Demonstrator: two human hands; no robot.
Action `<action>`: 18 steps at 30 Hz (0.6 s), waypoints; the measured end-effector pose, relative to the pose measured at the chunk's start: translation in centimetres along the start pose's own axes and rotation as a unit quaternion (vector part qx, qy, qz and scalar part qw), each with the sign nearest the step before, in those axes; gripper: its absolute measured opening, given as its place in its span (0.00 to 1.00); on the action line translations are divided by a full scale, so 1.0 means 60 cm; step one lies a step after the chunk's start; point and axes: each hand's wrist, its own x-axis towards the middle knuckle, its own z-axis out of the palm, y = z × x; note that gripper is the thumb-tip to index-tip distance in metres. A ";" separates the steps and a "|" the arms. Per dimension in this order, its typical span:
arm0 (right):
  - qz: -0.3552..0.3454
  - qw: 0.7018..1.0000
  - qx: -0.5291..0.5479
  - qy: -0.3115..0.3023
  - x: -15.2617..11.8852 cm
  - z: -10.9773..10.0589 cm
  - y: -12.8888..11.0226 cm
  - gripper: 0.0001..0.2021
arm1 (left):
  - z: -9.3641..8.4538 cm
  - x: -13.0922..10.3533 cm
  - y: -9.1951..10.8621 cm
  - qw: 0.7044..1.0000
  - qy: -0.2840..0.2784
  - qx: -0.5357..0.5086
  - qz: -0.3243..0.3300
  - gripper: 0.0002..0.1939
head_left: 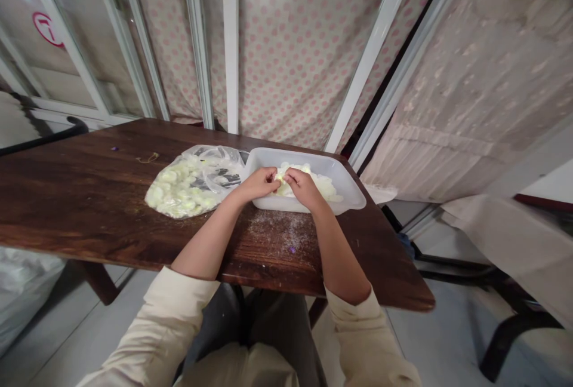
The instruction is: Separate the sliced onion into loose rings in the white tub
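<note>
A white plastic tub stands on the dark wooden table and holds a heap of pale whitish-green pieces. Over the tub's left half, my left hand and my right hand meet with bent fingers. Between their fingertips is a small pale yellow piece, pinched from both sides. Left of the tub lies a clear plastic bag with many similar yellow-green pieces in it.
White grains lie scattered on the wooden table in front of the tub. A thin string loop is at the back left. Curtained glass panels rise behind the table. Another plastic bag is at the lower left; a dark metal frame stands right.
</note>
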 end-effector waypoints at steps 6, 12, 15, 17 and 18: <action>-0.008 1.000 -0.021 -0.006 0.000 0.001 -0.003 0.11 | 0.011 0.002 0.001 0.995 0.074 0.066 -0.007 0.09; 0.002 1.000 -0.015 -0.002 -0.002 -0.004 0.001 0.12 | 0.008 -0.004 0.010 0.997 0.053 0.047 0.020 0.06; -0.007 1.000 -0.005 -0.003 -0.002 -0.005 0.002 0.12 | 0.002 -0.006 0.011 1.000 0.007 0.001 0.023 0.07; -0.012 1.000 0.004 -0.003 -0.002 -0.004 0.003 0.12 | 0.001 -0.005 0.009 1.000 -0.002 -0.018 0.023 0.08; -0.013 1.000 0.008 -0.003 -0.001 -0.003 0.004 0.12 | 0.001 -0.004 0.008 0.999 -0.003 -0.023 0.025 0.09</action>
